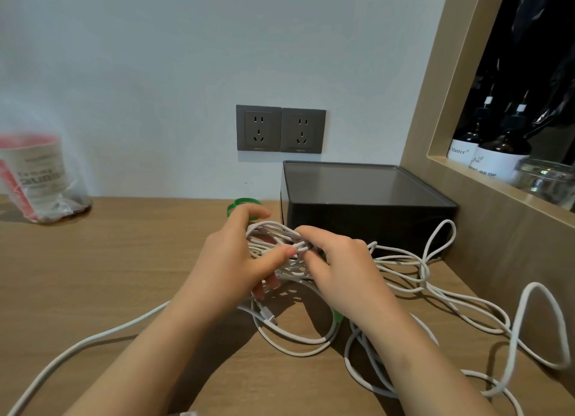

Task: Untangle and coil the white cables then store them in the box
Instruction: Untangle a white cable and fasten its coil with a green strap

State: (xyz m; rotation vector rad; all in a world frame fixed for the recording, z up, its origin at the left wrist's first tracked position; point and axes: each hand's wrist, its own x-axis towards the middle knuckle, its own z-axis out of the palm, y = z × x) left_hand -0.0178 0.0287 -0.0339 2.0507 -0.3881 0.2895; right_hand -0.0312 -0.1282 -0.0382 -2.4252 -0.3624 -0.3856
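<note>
A tangle of white cables (413, 278) sprawls over the wooden table in front of a black box (367, 210) whose lid is on. My left hand (230, 263) and my right hand (336, 266) both grip a bundled knot of the cables (273, 232), lifted just above the table, thumbs and fingers pinching the strands. One loose cable runs off to the lower left (77, 344). A plug end (270, 316) lies below my hands. Something green shows behind my left hand (245, 202) and under my right wrist (337, 317).
Two grey wall sockets (280, 129) sit above the box. A clear bag with a paper cup (37, 176) stands at the far left. A wooden shelf niche on the right holds dark soap bottles (494, 154) and a glass jar (547, 179).
</note>
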